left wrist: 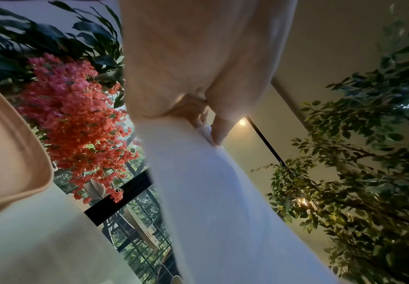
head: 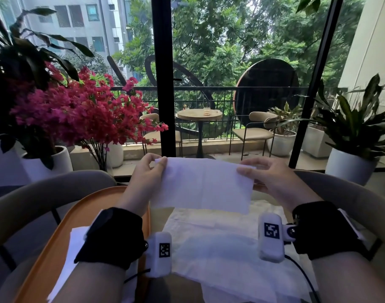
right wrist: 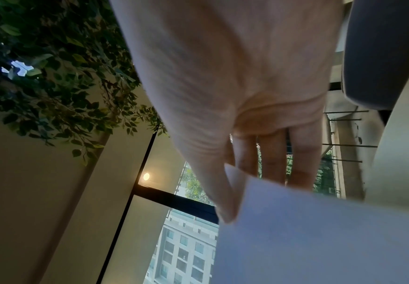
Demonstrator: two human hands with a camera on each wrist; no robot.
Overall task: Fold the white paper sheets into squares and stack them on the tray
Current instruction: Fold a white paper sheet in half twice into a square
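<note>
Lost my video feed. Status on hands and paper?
Left hand and right hand pinch the white sheet aloft. Orange tray left. Nothing in the way.

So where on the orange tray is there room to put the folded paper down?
The tray's far end, beyond the left hand, is bare. Nearer, folded paper already lies on it under the left wrist. Right of the tray, unfolded sheets cover the table.

Pink flowering plant (head: pixel 82 110) left, leafy potted plant (head: pixel 353 136) right, round balcony table (head: pixel 199 114) between chairs.
</note>
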